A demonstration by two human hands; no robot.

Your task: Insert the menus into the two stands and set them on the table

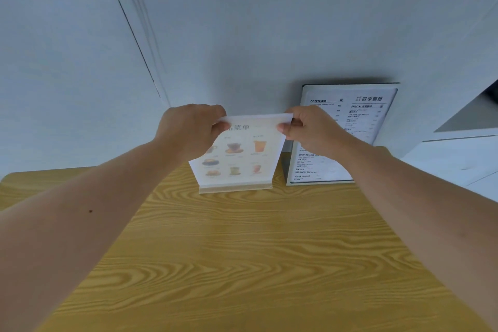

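While both hands pinch top corners of picture menu (pixel 237 153), sheet stands upright in clear stand (pixel 235 188) on wooden counter (pixel 229 250), near wall. Left hand (pixel 188 129) grips upper left corner, thumb in front; right hand (pixel 310 129) grips upper right corner. Second stand (pixel 292 170) with text menu (pixel 358 116) upright just right of first, partly hidden behind right hand.

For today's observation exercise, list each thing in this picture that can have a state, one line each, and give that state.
Picture menu stand: upright on the table, held at its top corners.
Text menu stand: upright, against the wall, untouched.
Left hand: pinching the top left corner.
Right hand: pinching the top right corner.
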